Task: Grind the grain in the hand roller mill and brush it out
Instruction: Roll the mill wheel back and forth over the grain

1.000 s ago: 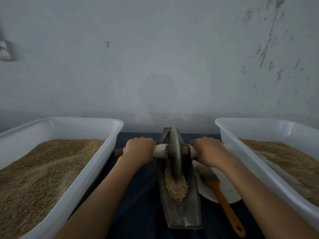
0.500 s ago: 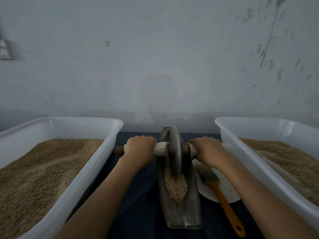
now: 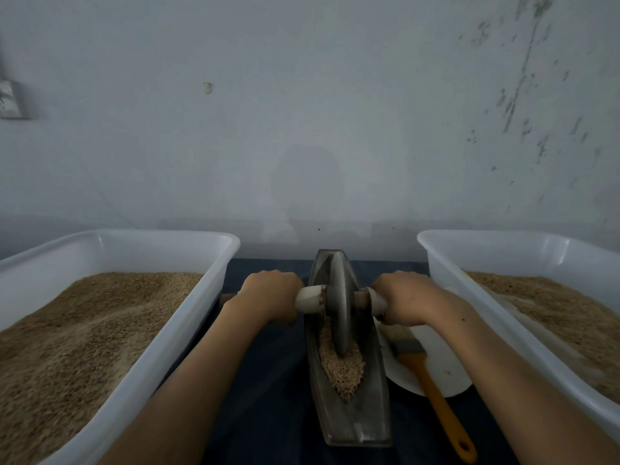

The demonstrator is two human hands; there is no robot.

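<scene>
Two hands [image 3: 270, 297] [image 3: 406, 298] on one mill [image 3: 349, 407] — two tubs [image 3: 174, 333] [image 3: 486, 286], one brush [image 3: 432, 394]

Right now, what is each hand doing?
Left hand: closed, gripping the left handle of the roller wheel.
Right hand: closed, gripping the right handle.

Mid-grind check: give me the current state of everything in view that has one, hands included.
Left hand: gripping the axle's left handle.
Right hand: gripping the right handle.
Grinding wheel: upright in the trough, in the grain.
Trough: holds a grain pile.
Brush: unused, bristles on the plate.
Plate: beside the trough.
Left tub: heaped with grain.
Right tub: partly filled.
</scene>
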